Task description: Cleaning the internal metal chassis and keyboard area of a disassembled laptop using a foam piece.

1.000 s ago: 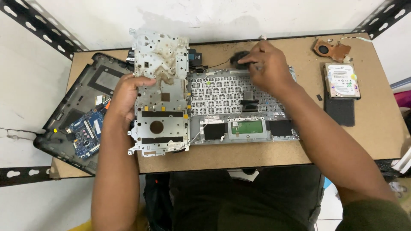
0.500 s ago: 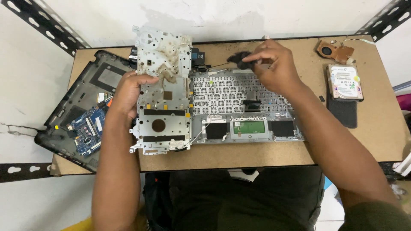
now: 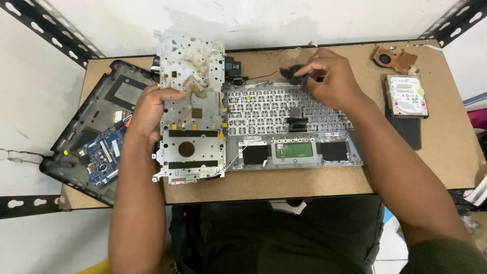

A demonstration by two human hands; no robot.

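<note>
My left hand (image 3: 152,109) grips the left edge of a stained silver metal plate (image 3: 192,106), lifted off a laptop keyboard frame. The underside of that grey keyboard frame (image 3: 294,124) lies flat in the middle of the brown table (image 3: 446,157), with a green touchpad board near its front edge. My right hand (image 3: 329,78) rests at the frame's far edge, fingers pinched on a small black part (image 3: 290,73) with thin wires attached.
A black laptop base (image 3: 94,129) with a blue circuit board (image 3: 104,152) hangs over the table's left edge. A hard drive (image 3: 406,95) on a black pad and a copper cooling fan part (image 3: 393,58) lie at the right. Black shelf struts cross both upper corners.
The metal plate and my left hand have stayed about where they were. My right hand has shifted slightly along the frame's far edge, still pinching the small black part.
</note>
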